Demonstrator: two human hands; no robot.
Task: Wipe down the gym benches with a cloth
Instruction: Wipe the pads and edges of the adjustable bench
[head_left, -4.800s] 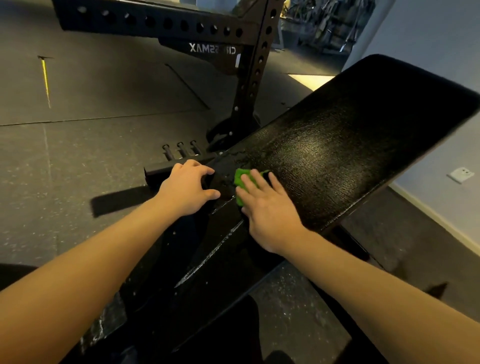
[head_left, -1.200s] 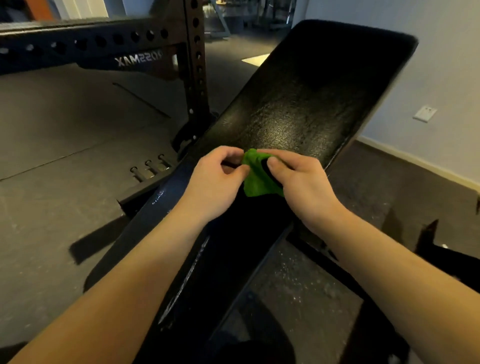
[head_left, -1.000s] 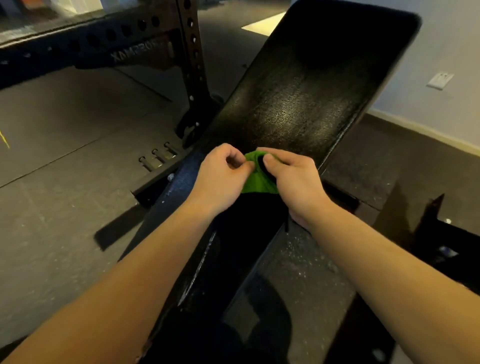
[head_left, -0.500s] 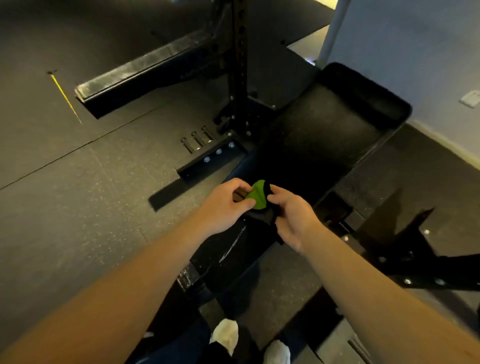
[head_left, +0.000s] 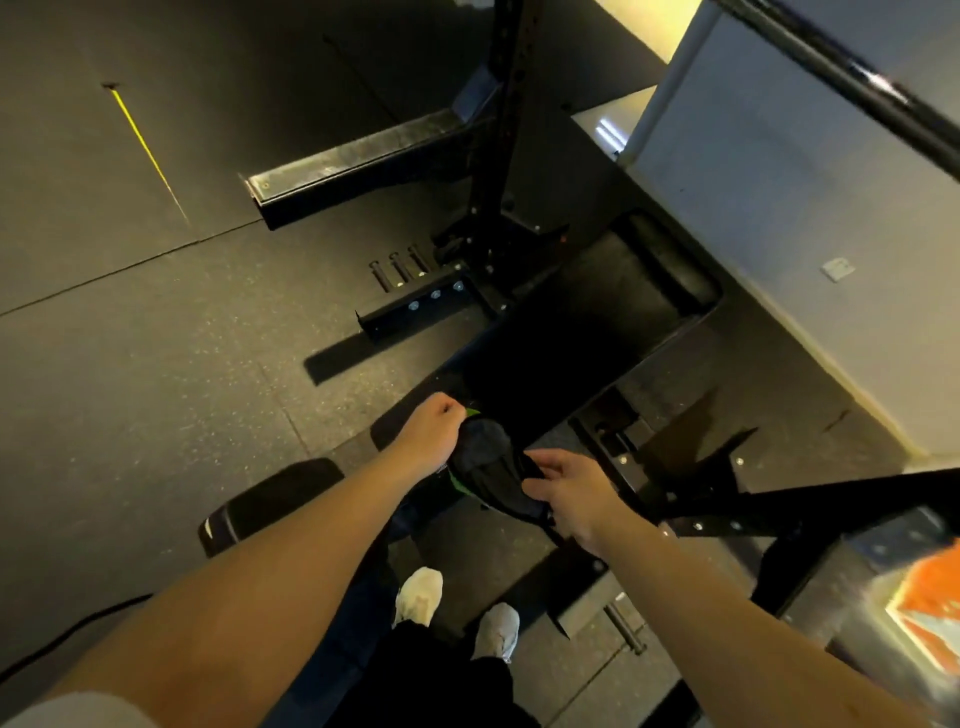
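Observation:
The cloth (head_left: 488, 465) hangs stretched between both hands above the black bench. It shows a dark face, with green only at its edges. My left hand (head_left: 431, 436) grips its upper left edge in a fist. My right hand (head_left: 569, 488) pinches its lower right edge. The bench backrest (head_left: 618, 296) slopes away beyond the hands, dark and in shadow. A black pad (head_left: 270, 501), seemingly the bench's seat end, lies under my left forearm. Neither hand touches the bench.
A black rack upright (head_left: 498, 130) and its floor beam (head_left: 358, 161) stand to the bench's left. A barbell (head_left: 857, 78) crosses the top right. The grey wall (head_left: 779, 208) runs along the right. A black frame (head_left: 810, 499) lies right. My white shoes (head_left: 421, 595) are below.
The view has risen and pulled back from the bench. The cloth left the bench surface and is spread wider between the hands, now showing a dark face instead of green.

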